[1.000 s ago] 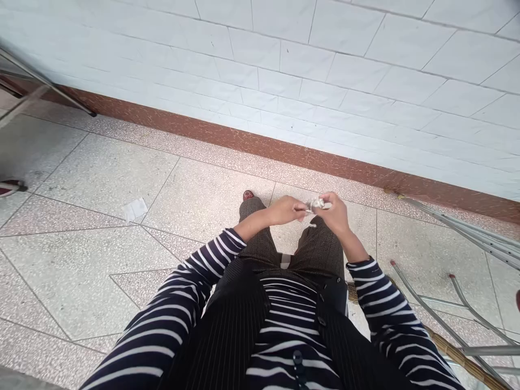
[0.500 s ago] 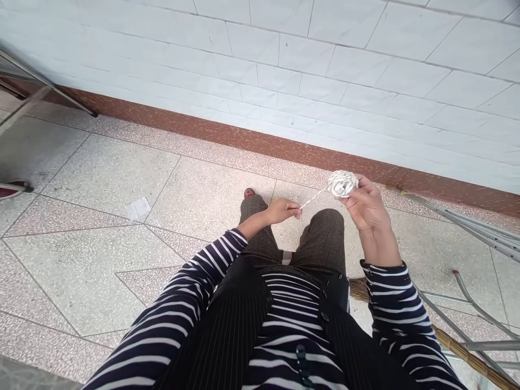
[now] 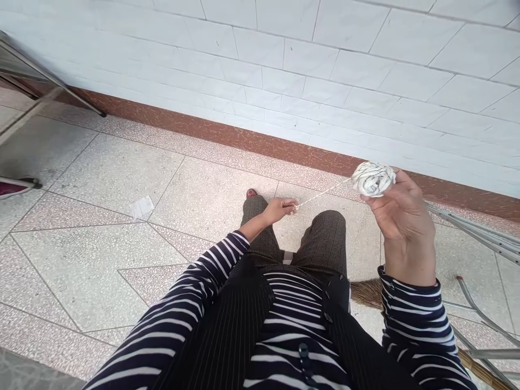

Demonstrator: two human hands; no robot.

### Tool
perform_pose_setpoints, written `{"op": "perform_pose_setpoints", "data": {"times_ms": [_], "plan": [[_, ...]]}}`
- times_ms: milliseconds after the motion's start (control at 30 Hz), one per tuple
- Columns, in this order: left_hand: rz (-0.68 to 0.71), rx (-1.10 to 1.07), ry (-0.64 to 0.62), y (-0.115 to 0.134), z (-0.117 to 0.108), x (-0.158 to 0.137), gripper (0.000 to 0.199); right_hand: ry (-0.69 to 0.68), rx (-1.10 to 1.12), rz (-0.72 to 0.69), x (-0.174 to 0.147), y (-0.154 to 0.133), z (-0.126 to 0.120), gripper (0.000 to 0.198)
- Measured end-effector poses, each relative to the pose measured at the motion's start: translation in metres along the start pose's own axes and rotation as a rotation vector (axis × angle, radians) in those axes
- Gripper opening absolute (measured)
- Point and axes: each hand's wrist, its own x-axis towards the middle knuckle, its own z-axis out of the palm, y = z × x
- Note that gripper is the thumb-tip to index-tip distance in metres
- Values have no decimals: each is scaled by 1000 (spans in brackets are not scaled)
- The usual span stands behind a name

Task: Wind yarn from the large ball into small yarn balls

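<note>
A wound ball of white cord (image 3: 372, 180) is gripped by the fingertips of my right hand (image 3: 402, 211), held up on the right side of the head view. From the ball a thin strand of the cord (image 3: 325, 192) runs down to the left, looking taut. My left hand (image 3: 279, 210) pinches the strand's other end between thumb and fingers, above my left knee. Some of the right fingers are hidden behind the ball.
A white tiled wall (image 3: 284, 70) rises ahead over a brown skirting. Metal chair frames (image 3: 479, 227) stand at right, near a straw broom (image 3: 365, 292). Metal legs (image 3: 57, 89) and a shoe (image 3: 16, 188) show at left. A scrap of paper (image 3: 142, 207) lies on the floor.
My right hand has moved right and closer to the camera with the ball. The strand between the hands is longer. My left hand has barely moved.
</note>
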Motion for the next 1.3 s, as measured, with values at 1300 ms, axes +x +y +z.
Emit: {"op": "perform_pose_setpoints", "data": {"times_ms": [1300], "plan": [[406, -8, -130, 110, 40, -1, 40, 38, -251, -143, 32, 22, 29, 45]]}}
